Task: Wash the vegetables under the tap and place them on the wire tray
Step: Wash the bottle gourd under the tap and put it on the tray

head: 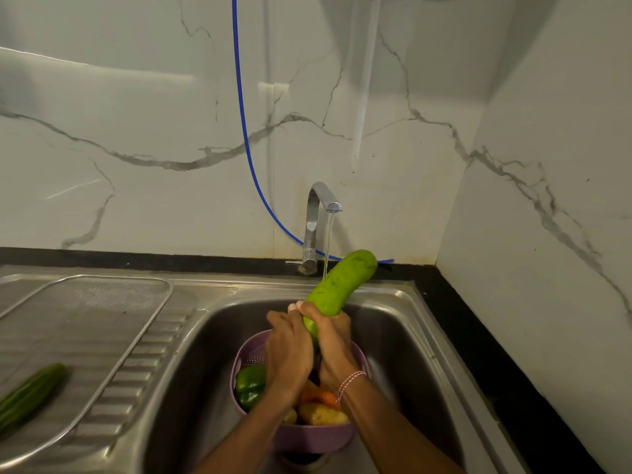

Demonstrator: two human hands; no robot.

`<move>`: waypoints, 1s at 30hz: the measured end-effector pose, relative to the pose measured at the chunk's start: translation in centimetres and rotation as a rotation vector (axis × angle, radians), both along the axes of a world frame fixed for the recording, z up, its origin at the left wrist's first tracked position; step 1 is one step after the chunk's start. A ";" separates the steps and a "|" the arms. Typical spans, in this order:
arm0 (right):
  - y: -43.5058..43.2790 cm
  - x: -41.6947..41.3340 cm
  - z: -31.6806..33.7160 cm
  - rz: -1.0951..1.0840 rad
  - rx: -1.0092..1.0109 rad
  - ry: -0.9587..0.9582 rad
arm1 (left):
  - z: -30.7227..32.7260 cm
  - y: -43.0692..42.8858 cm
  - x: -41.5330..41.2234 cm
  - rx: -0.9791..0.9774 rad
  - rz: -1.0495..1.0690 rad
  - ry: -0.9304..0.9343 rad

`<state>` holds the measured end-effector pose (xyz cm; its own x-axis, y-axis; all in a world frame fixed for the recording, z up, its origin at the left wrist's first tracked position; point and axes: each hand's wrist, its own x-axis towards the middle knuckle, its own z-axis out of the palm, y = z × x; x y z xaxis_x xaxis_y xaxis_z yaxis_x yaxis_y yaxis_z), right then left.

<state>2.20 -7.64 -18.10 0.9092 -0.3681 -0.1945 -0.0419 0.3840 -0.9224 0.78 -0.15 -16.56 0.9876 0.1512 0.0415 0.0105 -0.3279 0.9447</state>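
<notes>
Left hand (287, 350), right hand (337, 347) grip bottle gourd (342, 285) under running tap (321, 213). Left of tap: cucumber (30, 395) done, on wire tray (164, 302). Below tap: capsicum (251, 384), carrot (321, 396), potato (323, 413) left in colander (307, 436).

This is a kitchen in a home. A shiny steel sink (393, 336) sits in a black counter (472, 340) in the corner of the room. Water runs from the tap (316, 213) at the far side. Left of the sink is a bumpy draining board (113, 388) with a wire tray (102, 302) on it. A purple basket (307, 436) in the sink holds vegetables (250, 384). The walls (136, 97) look like white marble.
</notes>
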 end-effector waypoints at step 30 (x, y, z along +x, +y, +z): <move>-3.7 0.7 0.3 0.558 -0.653 0.091 | -0.4 1.9 3.7 -0.582 -0.199 0.007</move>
<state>2.89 -11.34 -17.83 0.9816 0.0638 -0.1800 -0.1507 -0.3209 -0.9350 4.47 1.79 -16.98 0.9992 -0.0401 0.0004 0.0095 0.2458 0.9693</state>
